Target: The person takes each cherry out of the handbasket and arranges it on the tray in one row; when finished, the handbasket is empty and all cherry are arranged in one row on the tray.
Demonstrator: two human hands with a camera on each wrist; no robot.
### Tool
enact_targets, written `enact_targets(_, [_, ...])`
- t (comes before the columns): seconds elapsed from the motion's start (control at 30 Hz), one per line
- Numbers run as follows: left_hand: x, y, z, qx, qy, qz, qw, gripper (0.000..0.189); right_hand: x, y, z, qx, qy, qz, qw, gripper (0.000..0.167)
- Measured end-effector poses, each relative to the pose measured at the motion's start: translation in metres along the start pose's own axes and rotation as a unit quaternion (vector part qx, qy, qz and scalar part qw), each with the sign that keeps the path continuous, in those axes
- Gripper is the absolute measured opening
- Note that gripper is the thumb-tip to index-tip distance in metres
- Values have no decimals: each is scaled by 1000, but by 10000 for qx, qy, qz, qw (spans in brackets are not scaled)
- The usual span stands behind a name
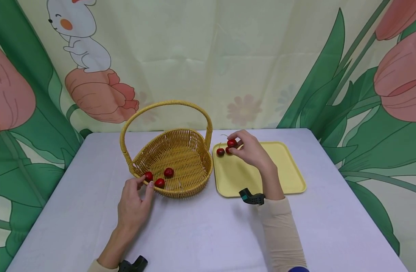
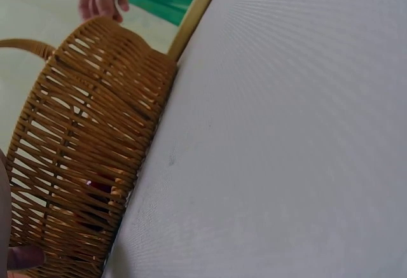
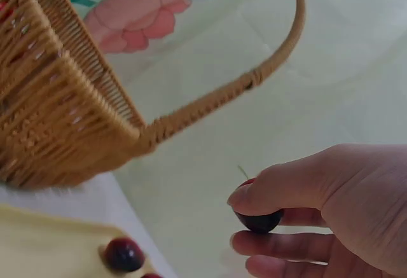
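Observation:
My right hand (image 1: 250,149) pinches a red cherry (image 3: 259,219) with a thin stem between thumb and fingers, just above the far left corner of the yellow tray (image 1: 279,166). Two more cherries lie in that corner; the dark red one (image 1: 220,152) shows plainly, the other is partly behind the fingers. On the left, my left hand (image 1: 134,204) grips the near rim of a wicker basket (image 1: 184,151) with a tall hoop handle. In the left wrist view its thumb (image 2: 25,257) rests against the woven side. Inside the basket, three cherries (image 1: 168,172) lie near that hand.
The basket and tray stand side by side on a white-covered table (image 1: 201,234). Over the basket rises its handle (image 1: 174,102). Behind the table hangs a printed curtain (image 1: 249,68) with tulips and a white animal.

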State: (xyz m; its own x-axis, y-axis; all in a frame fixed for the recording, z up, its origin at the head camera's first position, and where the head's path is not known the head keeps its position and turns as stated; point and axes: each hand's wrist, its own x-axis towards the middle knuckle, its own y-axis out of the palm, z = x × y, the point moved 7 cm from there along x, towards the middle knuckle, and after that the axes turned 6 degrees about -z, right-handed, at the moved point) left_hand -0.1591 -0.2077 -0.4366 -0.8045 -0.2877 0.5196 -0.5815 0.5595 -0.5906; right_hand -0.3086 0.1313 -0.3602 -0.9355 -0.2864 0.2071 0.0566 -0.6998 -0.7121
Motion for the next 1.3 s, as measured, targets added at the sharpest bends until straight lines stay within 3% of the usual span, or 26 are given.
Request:
enact_targets(0.63, [-1,0,0,30,-20,36,10000,39,14,24,-81,-174,887,-15,9959,37])
enact_targets(1.3, [0,0,0,66,-35,18,10000,39,16,35,-102,-522,1162,-247,9915,40])
